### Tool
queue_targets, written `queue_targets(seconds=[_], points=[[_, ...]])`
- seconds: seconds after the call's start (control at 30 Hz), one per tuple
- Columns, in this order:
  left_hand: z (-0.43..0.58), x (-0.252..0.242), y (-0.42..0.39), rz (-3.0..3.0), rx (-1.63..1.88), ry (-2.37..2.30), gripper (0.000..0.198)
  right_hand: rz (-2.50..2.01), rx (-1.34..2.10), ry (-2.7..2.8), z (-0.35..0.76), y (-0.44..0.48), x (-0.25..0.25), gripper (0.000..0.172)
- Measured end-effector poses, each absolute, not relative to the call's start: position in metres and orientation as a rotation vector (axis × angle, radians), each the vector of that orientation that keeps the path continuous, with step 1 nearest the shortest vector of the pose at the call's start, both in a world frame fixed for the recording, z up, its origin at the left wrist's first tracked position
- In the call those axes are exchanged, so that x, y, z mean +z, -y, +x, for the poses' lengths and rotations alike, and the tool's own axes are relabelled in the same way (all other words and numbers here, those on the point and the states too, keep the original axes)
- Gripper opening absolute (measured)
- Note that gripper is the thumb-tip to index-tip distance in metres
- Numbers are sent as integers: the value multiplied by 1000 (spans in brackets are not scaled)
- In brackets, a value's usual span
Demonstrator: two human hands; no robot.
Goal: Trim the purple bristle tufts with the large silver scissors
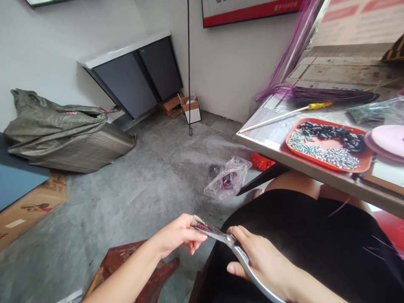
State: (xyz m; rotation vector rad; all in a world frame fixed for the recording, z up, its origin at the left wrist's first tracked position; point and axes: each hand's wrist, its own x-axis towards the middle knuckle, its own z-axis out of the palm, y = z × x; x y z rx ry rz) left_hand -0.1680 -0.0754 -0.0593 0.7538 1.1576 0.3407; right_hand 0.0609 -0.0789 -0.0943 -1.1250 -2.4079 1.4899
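One pair of silver metal scissors (pixel 229 239), clamped in the right hand (pixel 261 252), points leftward at the left hand's (pixel 178 235) pinched purple-and-beige piece (pixel 201 227).

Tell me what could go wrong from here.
The fingers of the left hand, pinching a small purple-and-beige piece, sit close to the blades of the silver metal scissors in the right hand; a slip might nick them. The shallow orange-red tray of small shiny pieces lies near the edge of the grey-topped table; a bump could spill it.
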Motion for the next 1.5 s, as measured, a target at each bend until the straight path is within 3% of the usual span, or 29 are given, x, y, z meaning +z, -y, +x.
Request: queue_targets(seconds=[0.9,1.5], points=[[-169,-55,79,750,320,-1208,15,-1132,1414,2489,57,80,-98,37],[-168,-56,82,768,341,-1192,14,-1189,1471,2427,56,81,-96,19]])
